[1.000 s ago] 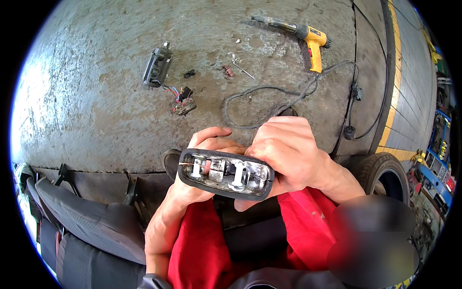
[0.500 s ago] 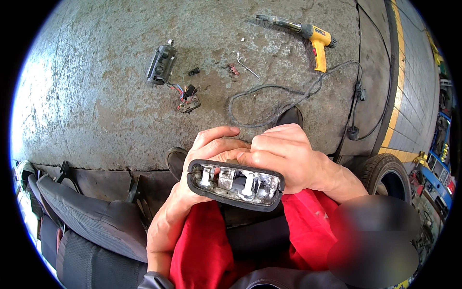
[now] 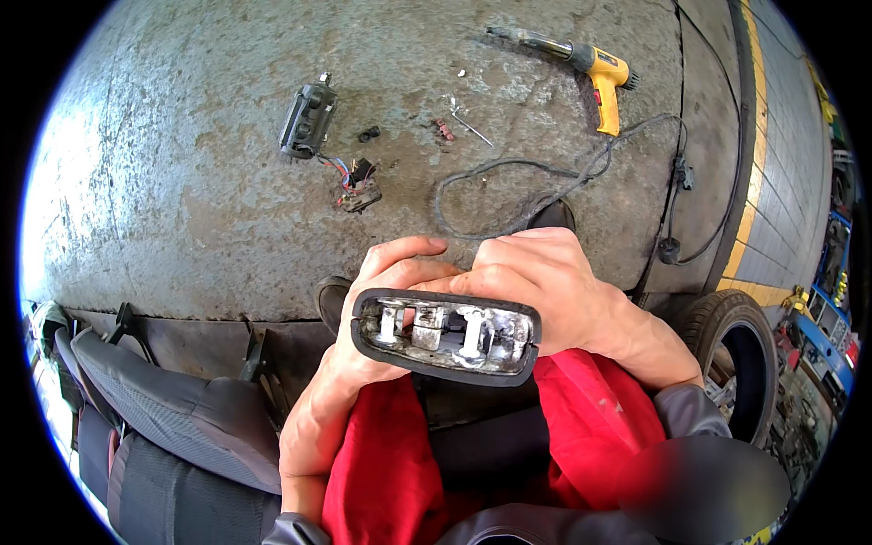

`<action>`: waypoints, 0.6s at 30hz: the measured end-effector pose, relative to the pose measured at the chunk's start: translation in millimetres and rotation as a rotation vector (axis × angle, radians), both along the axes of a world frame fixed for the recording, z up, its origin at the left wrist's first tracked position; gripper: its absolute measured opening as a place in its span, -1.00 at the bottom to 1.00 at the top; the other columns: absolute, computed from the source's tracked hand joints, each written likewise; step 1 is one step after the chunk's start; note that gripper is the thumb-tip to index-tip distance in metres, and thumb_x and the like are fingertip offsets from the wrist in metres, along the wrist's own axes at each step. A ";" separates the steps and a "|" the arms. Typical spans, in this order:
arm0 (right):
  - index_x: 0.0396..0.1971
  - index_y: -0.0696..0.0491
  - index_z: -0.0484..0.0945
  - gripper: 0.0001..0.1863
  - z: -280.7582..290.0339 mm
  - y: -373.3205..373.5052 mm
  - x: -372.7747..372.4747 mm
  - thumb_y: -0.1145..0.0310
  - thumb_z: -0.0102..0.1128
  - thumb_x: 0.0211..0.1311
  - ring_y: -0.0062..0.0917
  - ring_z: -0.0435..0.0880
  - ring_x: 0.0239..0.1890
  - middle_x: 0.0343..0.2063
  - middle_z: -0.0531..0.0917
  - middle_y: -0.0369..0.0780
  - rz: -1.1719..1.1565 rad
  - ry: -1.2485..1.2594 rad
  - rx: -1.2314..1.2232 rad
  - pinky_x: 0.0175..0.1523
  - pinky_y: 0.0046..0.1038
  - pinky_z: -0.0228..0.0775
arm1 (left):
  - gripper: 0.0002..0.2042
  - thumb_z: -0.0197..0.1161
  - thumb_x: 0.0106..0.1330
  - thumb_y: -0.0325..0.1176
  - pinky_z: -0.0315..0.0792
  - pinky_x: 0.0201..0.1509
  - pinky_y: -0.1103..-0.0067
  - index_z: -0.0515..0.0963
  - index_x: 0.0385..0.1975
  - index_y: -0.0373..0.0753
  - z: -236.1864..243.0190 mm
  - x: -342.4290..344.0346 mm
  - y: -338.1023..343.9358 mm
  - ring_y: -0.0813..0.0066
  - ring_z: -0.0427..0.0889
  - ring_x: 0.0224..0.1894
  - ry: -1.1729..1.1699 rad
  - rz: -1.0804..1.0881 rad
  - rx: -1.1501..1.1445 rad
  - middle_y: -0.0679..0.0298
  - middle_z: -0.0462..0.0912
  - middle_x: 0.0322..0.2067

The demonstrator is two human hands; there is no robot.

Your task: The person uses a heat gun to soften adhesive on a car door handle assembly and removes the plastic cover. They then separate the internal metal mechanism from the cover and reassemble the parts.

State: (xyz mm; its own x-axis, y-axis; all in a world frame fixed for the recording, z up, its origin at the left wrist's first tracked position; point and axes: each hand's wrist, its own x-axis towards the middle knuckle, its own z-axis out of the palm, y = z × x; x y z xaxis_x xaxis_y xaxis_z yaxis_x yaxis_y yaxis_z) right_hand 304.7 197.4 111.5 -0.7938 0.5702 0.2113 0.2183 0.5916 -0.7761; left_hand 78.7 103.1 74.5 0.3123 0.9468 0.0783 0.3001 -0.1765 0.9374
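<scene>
Between my two hands is an oblong black-rimmed housing (image 3: 445,368), its hollow side facing me. Inside it show white plastic posts and a dirty, whitish interior. My left hand (image 3: 386,300) wraps round its left end, fingers closed behind the far edge. My right hand (image 3: 536,282) grips the right end from above, fingers bent over the far edge. Both sets of fingertips are largely hidden behind the housing. On the floor beyond lie a dark motor-like part (image 3: 307,123) and a small part with coloured wires (image 3: 357,191).
A yellow heat gun (image 3: 604,82) lies at the far right with its black cable (image 3: 518,163) looped on the concrete. A bent thin metal rod (image 3: 472,127) and small reddish bits (image 3: 443,130) lie nearby. A tyre (image 3: 731,336) stands right, car seats (image 3: 173,409) left.
The housing has risen slightly and levelled out, its right end tilting less toward me. My right wrist has shifted a little right. Both hands keep their hold.
</scene>
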 end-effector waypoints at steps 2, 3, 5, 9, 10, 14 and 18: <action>-0.16 0.00 0.61 -0.47 0.9 -0.4 0.7 0.15 0.60 -0.18 -0.38 0.66 -0.45 -0.43 0.49 -0.29 0.000 0.026 -0.027 -0.39 -0.33 0.49 | -0.67 0.41 0.26 -0.26 0.47 0.32 0.23 0.78 0.00 -0.20 -0.2 2.5 0.5 0.11 0.59 0.29 0.017 0.015 0.025 0.22 0.77 0.02; -0.14 0.00 0.62 -0.46 1.3 -0.2 1.4 0.16 0.60 -0.19 -0.38 0.66 -0.45 -0.44 0.48 -0.29 0.012 0.018 -0.055 -0.39 -0.33 0.49 | -0.67 0.41 0.26 -0.25 0.47 0.32 0.23 0.78 -0.01 -0.20 0.7 3.8 1.4 0.10 0.60 0.27 0.016 0.026 0.026 0.21 0.77 0.01; -0.13 0.03 0.66 -0.49 1.7 1.5 4.5 0.12 0.65 -0.05 -0.34 0.74 -0.38 -0.39 0.63 -0.26 0.010 -0.017 -0.205 -0.31 -0.33 0.57 | -0.67 0.41 0.26 -0.24 0.48 0.31 0.22 0.77 -0.02 -0.20 5.9 6.4 3.7 0.08 0.62 0.24 0.001 0.063 0.023 0.19 0.77 0.00; 0.17 0.12 0.68 -0.41 -10.6 2.3 5.9 0.07 0.55 0.25 -0.41 0.81 -0.20 -0.21 0.81 -0.17 -0.060 0.025 -0.644 -0.08 -0.41 0.62 | -0.57 0.64 0.17 -0.22 0.53 0.19 0.23 0.70 -0.05 -0.34 28.0 -0.2 5.5 -0.02 0.67 0.07 0.061 0.030 -0.217 0.03 0.74 -0.05; 0.16 0.14 0.68 -0.46 -15.6 1.2 5.8 0.08 0.47 0.34 -0.49 0.77 -0.17 -0.18 0.81 -0.21 -0.119 0.150 -0.900 -0.04 -0.43 0.60 | -0.44 0.68 0.08 -0.12 0.54 0.22 0.22 0.69 0.00 -0.35 30.0 -5.8 9.0 -0.06 0.68 0.08 0.059 -0.035 -0.270 0.00 0.74 -0.04; -0.07 0.15 0.63 -0.38 -27.2 -2.9 12.7 -0.21 0.12 0.52 -0.61 0.62 -0.35 -0.34 0.68 -0.26 -0.325 0.276 -1.575 -0.23 -0.49 0.48 | -0.49 0.38 0.28 -0.07 0.52 0.27 0.24 0.71 -0.02 -0.46 33.5 -20.0 12.3 0.06 0.72 0.13 -0.260 -0.039 -0.342 0.02 0.79 0.03; -0.02 0.13 0.60 -0.28 -36.4 1.4 15.2 -0.35 0.07 0.53 -0.56 0.68 -0.41 -0.29 0.73 -0.17 -0.155 0.488 -1.682 -0.32 -0.49 0.58 | -0.51 0.33 0.47 -0.02 0.49 0.29 0.34 0.70 -0.03 -0.46 28.2 -13.3 7.0 0.16 0.71 0.11 -0.388 0.146 -0.456 0.00 0.77 -0.02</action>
State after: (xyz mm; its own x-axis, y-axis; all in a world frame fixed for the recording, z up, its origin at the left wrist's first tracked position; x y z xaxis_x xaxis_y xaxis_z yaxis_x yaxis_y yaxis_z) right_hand 320.0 198.8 75.1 -0.7653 0.4574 -0.4529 -0.2284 -0.8508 -0.4732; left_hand 65.5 110.1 102.7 0.2064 0.9425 -0.2630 -0.0876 0.2855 0.9544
